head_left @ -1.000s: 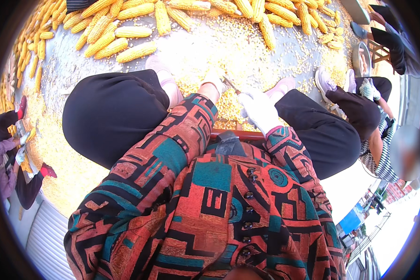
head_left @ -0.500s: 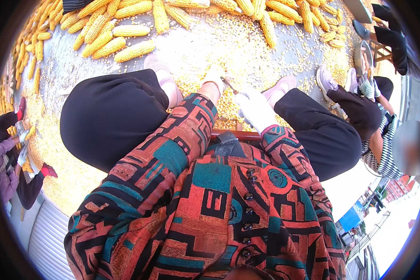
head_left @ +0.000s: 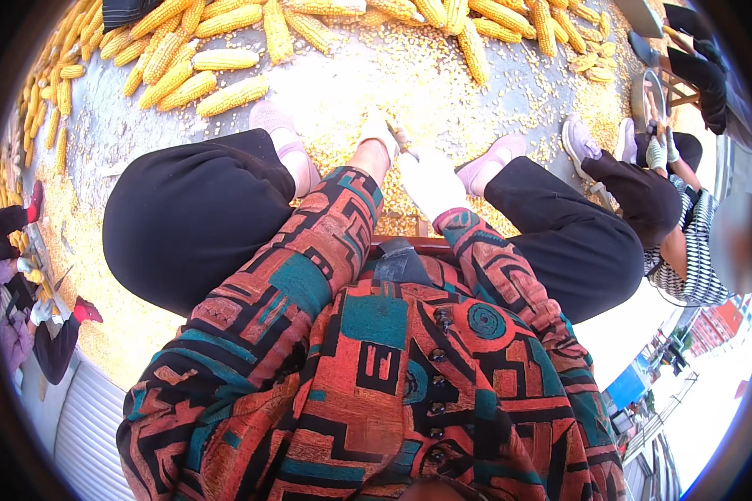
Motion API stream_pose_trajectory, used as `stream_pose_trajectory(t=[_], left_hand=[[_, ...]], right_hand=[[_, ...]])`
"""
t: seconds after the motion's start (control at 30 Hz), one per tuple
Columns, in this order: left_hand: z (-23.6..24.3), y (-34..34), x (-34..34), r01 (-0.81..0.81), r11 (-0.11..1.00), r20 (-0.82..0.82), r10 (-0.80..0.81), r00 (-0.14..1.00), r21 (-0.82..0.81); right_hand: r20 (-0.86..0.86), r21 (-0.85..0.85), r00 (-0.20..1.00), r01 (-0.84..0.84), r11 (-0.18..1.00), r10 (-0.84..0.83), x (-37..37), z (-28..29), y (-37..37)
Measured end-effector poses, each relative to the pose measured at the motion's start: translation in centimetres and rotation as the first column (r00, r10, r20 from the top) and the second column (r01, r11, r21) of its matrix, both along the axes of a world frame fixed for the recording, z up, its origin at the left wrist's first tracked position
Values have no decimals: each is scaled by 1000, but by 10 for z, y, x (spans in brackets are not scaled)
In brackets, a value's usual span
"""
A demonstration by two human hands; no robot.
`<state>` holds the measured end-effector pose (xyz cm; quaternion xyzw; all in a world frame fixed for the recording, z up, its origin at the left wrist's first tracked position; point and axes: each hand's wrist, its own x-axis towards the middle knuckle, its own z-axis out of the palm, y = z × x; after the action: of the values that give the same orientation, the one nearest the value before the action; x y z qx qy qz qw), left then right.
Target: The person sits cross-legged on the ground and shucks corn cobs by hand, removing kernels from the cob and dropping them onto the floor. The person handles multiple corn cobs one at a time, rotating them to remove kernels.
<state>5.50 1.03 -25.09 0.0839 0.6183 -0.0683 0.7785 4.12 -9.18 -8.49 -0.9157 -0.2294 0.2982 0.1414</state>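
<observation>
My left hand (head_left: 379,132), in a white glove, is closed in front of me above the scattered corn kernels (head_left: 342,138). My right hand (head_left: 433,182), also white-gloved and washed out by glare, is closed just to its right and nearer to me. A narrow brownish piece (head_left: 404,140) shows between the two hands, touching both; whether it is a cob or a tool, I cannot tell. Glare hides most of the fingertips. Beneath my right wrist, kernels lie against a reddish-brown edge (head_left: 422,242).
Yellow ears of corn (head_left: 234,95) are heaped along the far side and far left. At the right, a person in gloves (head_left: 656,154) holds something by a round metal pan (head_left: 643,96). Another person (head_left: 46,309) works at the left. My shoes (head_left: 493,163) flank the kernels.
My right hand has moved left and closer to my left hand. The brownish piece between them has shifted slightly left and appears wider. The whole view has moved a little.
</observation>
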Motion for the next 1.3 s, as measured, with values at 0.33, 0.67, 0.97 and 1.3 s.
stream_pose_trajectory(t=[0.33, 0.67, 0.97, 1.3], left_hand=[[-75, -13, -7, -145, 983, 63, 152, 986, -109], [-92, -27, -13, -145, 988, 197, 151, 969, -45], [-15, 6, -22, -166, 960, 206, 214, 955, -226], [-10, 0, -17, -165, 985, 51, 167, 985, -56]], right_hand=[[97, -26, 963, -249, 968, 250, 13, -2, 1], [278, -58, 960, -28, 998, 43, 19, -104, 13], [-500, -69, 728, 507, 859, -469, 54, 7, -6], [-396, -38, 908, 130, 991, -135, 22, 55, -8]])
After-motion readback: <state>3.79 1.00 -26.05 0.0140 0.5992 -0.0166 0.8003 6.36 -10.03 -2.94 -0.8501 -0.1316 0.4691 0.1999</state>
